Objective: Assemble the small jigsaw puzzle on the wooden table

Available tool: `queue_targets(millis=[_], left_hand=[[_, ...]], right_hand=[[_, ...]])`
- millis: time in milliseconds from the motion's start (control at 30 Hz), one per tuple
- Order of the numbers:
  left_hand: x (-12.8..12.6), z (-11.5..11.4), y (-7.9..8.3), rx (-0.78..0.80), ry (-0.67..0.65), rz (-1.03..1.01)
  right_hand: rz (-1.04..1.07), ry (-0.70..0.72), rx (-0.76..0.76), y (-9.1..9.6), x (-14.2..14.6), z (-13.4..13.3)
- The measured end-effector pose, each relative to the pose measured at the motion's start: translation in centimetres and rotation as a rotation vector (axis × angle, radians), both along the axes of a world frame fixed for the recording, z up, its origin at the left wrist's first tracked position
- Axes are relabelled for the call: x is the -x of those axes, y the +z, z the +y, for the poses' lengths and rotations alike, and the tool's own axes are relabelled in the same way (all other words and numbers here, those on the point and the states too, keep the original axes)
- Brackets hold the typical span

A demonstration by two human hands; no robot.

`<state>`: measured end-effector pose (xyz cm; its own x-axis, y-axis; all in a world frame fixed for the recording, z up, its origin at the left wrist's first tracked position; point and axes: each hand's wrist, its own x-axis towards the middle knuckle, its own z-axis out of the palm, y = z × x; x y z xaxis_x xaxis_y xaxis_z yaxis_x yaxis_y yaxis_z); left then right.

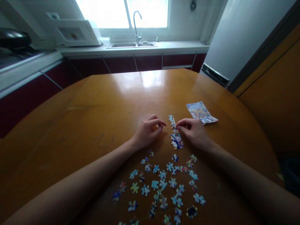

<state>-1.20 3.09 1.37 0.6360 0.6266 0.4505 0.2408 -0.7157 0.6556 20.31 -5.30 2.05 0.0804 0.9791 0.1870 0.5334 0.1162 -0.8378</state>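
Note:
A narrow strip of joined jigsaw puzzle pieces [177,141] lies on the wooden table between my hands. My right hand [195,132] is at the strip's right edge, thumb and forefinger pinched together on a puzzle piece there, which the fingertips mostly hide. To the left of the strip rests my left hand [148,131], its fingers loosely curved and apart from the thumb, holding nothing. Many loose jigsaw pieces [155,184] are spread on the table nearer to me, between my forearms. Beyond my right hand lies a printed picture sheet [199,110], its near edge close to the knuckles.
The large brown table [93,103] has a rounded edge. Behind it run a counter with a sink [123,45], a tap [136,25] and a white microwave [75,32]. A fridge [248,34] stands at the right, a dark pan [14,39] on the stove at the left.

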Motion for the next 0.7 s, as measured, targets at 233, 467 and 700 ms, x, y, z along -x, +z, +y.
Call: queue_targets(millis=[233,467,700], left_hand=[[0.2,-0.1,-0.4,-0.076,-0.083,0.039],[0.3,-0.6,0.2,-0.128,-0.173,0.036],[0.3,-0.7,0.3,-0.136,-0.189,0.039]], right_hand=[[0.049,0.038,0.007,0.3,0.5,-0.4],[0.160,0.114,0.055,0.3,1.3,-1.0],[0.226,0.137,0.105,0.4,1.6,-1.3]])
